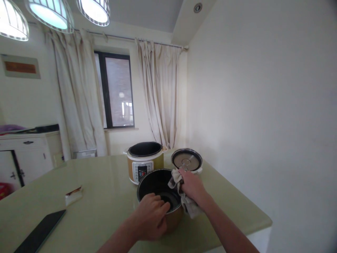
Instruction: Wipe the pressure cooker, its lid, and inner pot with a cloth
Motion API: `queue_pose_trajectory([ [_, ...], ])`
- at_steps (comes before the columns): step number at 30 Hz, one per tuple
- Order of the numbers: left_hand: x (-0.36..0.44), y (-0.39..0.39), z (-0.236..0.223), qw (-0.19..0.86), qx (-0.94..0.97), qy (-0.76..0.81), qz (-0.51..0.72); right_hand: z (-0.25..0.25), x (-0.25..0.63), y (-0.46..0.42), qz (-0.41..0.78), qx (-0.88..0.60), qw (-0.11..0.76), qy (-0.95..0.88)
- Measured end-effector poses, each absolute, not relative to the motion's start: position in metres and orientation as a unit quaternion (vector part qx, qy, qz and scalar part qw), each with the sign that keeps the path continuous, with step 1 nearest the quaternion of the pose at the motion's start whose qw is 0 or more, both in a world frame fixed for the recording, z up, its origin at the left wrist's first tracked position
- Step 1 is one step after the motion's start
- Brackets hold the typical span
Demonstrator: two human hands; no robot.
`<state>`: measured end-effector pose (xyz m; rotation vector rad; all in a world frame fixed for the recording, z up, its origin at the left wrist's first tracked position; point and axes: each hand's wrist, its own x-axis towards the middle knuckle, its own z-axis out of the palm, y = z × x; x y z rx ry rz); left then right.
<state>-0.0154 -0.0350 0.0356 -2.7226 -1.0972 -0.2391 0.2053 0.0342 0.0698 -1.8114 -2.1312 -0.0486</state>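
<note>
A dark inner pot [155,182] with a gold-brown outside stands on the pale green table [105,196] close in front of me. My left hand [151,216] grips its near rim, fingers curled over the edge. My right hand [193,186] is closed on a grey-white cloth [189,207] draped over the pot's right rim. Behind the pot stands a gold and white electric cooker [144,160], open at the top. Its round lid [186,160] lies upside down on the table to the right of it.
A dark flat tablet or phone [39,233] lies at the table's near left edge, with a small white packet [73,195] beyond it. The table's right edge runs near a white wall. A white cabinet [28,154] and a curtained window stand beyond.
</note>
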Motion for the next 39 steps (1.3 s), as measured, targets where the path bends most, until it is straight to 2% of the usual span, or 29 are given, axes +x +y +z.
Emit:
queue_pose_trajectory([
  [7,0.06,-0.041,0.034,0.03,-0.834,-0.546,-0.072,0.082,0.184,0.028,-0.073,-0.624,0.078,-0.774],
  [16,-0.01,-0.023,0.02,0.075,-0.908,-0.406,-0.061,0.072,0.184,0.063,-0.122,-0.637,0.086,-0.757],
  [26,0.059,-0.033,0.025,0.024,-0.849,-0.523,-0.076,0.062,0.179,0.066,-0.148,-0.644,0.109,-0.743],
  [35,-0.02,-0.009,0.015,0.064,-0.896,-0.434,-0.071,0.073,0.191,0.065,-0.072,-0.662,0.11,-0.738],
  [39,-0.014,-0.017,0.022,0.057,-0.889,-0.449,-0.075,0.074,0.18,0.061,-0.086,-0.663,0.11,-0.736],
])
